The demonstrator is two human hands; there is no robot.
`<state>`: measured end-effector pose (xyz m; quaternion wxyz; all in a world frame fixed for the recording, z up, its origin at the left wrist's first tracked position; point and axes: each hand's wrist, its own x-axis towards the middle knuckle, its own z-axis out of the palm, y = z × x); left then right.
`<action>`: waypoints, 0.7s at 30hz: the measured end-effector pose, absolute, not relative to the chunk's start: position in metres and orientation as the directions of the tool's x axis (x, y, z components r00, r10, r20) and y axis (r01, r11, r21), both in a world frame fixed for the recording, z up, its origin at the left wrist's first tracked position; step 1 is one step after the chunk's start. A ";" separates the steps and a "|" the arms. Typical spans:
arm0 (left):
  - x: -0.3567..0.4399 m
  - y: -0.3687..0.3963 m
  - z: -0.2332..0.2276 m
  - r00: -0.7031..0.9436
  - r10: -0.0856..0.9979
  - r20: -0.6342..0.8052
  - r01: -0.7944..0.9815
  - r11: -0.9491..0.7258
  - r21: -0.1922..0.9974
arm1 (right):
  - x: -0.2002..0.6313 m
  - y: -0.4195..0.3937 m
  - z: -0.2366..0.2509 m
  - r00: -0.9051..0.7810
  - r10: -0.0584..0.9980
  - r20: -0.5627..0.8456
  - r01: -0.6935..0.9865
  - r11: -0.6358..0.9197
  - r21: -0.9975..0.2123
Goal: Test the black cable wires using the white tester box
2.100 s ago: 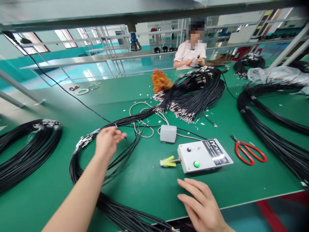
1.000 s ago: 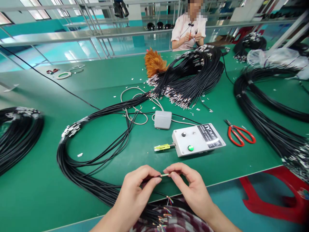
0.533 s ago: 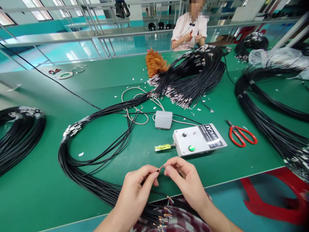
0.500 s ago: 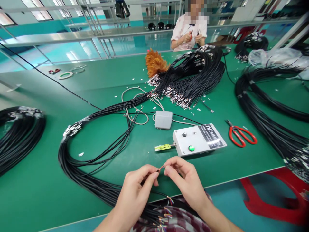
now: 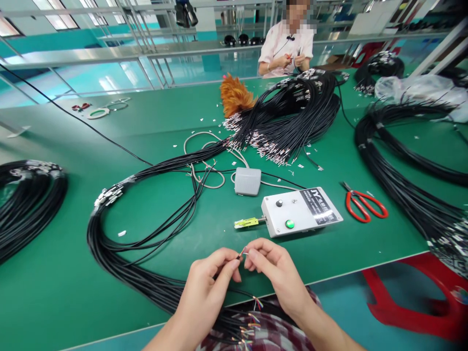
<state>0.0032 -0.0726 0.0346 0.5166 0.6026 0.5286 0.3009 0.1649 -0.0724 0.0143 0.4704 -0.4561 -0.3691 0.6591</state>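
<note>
My left hand (image 5: pixel 215 273) pinches the end of a black cable, where thin coloured wires (image 5: pixel 242 252) stick out between my hands. Thumb and fingers of my right hand (image 5: pixel 272 265) close on the tips of those wires. Under my left wrist runs a bundle of black cables (image 5: pixel 142 280), its stripped ends with coloured wires (image 5: pixel 252 324) hanging at my lap. Just beyond my hands lies a white box (image 5: pixel 302 212) with a knob, a lit green button and a yellow-green clip (image 5: pixel 246 223) on its left end.
Behind the box sits a grey pedal (image 5: pixel 247 181). Red-handled pliers (image 5: pixel 365 204) lie to the right. A large cable heap (image 5: pixel 292 117) and a brown feathery duster (image 5: pixel 236 95) are farther back. Cable coils (image 5: pixel 29 209) lie left. A co-worker (image 5: pixel 287 48) sits opposite; a red stool (image 5: pixel 409 312) stands at right.
My right hand has shifted slightly left, closer to my left hand, and a pale wire now shows apart from the reddish one. My left hand keeps its pinch.
</note>
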 end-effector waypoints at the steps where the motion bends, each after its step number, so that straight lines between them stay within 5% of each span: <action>1: 0.003 -0.073 0.034 0.262 0.946 -0.191 0.308 0.105 0.945 | 0.164 -0.073 0.014 -0.140 0.957 -0.256 -0.268 -0.285 -0.920; 14: 0.001 -0.067 0.029 0.390 0.839 -0.380 0.002 0.412 0.911 | 0.159 -0.076 0.009 -0.124 0.958 -0.260 0.031 -0.258 -0.966; 21: 0.006 -0.061 0.028 0.110 0.888 -0.447 -0.041 0.453 0.890 | 0.162 -0.074 0.015 -0.143 0.982 -0.124 0.233 -0.088 -0.968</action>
